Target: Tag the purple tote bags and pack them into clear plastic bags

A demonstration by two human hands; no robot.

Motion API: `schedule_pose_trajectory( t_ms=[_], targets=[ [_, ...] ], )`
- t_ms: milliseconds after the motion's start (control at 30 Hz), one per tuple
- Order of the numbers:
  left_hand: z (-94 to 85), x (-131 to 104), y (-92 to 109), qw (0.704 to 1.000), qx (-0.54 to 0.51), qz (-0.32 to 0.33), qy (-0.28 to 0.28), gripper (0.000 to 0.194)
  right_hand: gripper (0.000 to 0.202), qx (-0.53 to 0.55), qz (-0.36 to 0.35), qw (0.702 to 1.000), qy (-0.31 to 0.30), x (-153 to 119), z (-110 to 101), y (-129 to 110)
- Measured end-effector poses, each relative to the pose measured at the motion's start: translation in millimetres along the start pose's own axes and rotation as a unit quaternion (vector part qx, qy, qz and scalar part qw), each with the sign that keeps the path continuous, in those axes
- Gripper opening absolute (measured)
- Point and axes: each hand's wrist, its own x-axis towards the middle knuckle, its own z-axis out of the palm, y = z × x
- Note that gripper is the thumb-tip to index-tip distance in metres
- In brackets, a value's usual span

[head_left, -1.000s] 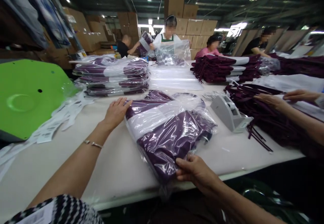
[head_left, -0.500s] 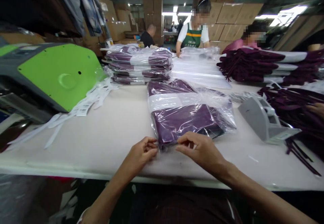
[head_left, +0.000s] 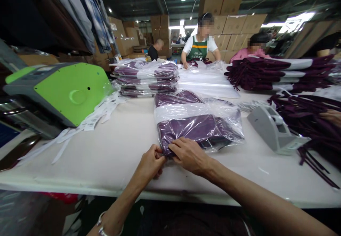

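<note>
A folded purple garment with a white band lies in a clear plastic bag (head_left: pixel 186 124) on the white table (head_left: pixel 112 150). At the bag's near left corner, my left hand (head_left: pixel 152 160) pinches the plastic edge with bent fingers. My right hand (head_left: pixel 188 155) rests over the same corner, its curled fingers on the bag and their tips partly hidden. The two hands are close together. The bag's crumpled end lies to the right.
A green and grey machine (head_left: pixel 74 92) stands left beside white label strips (head_left: pixel 92 122). Bagged garments (head_left: pixel 146 76) are stacked behind. A grey dispenser (head_left: pixel 274 129) and purple garments (head_left: pixel 282 72) lie right. A person in a green apron (head_left: pixel 199 47) stands across the table.
My right hand has moved left along the bag's near edge to the corner, closer to my left hand. The left fingers have closed more. The camera view has tilted slightly upward.
</note>
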Motion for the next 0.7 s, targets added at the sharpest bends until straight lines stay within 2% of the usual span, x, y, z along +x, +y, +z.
schedule_pose_trajectory(
  t_ms=[100,167,233,333,400,500,600,700],
  targets=[
    [-0.8,3.1,4.6,1.000,0.024,0.009,0.007,0.026,0.006,-0.029,0.006,1.000,0.007,4.1,4.4,-2.7],
    [-3.5,3.6,6.5,1.000,-0.001,0.010,0.004,0.032,0.007,-0.029,0.007,0.999,0.015,5.9,7.4,0.3],
    [-6.5,2.1,7.7,0.995,-0.094,0.012,-0.020,0.041,0.010,-0.023,0.014,0.999,0.037,6.2,8.8,5.5],
    [-7.1,-0.9,9.1,0.965,-0.252,0.021,-0.066,0.061,0.011,-0.015,0.029,0.997,0.069,4.0,7.3,11.3],
    [-2.7,-0.4,10.8,0.954,-0.295,0.016,-0.053,0.077,0.010,-0.013,0.038,0.997,0.071,1.5,4.8,11.8],
    [8.7,4.8,15.1,0.949,-0.316,-0.003,-0.004,0.092,0.010,-0.015,0.047,0.996,0.070,-2.7,2.2,10.1],
    [19.8,10.8,19.1,0.949,-0.314,-0.015,0.019,0.086,0.009,-0.023,0.047,0.995,0.087,-6.7,3.7,9.1],
    [27.3,15.4,20.5,0.953,-0.300,-0.018,0.029,0.059,0.010,-0.033,0.038,0.992,0.113,-10.0,7.2,8.1]
  ],
)
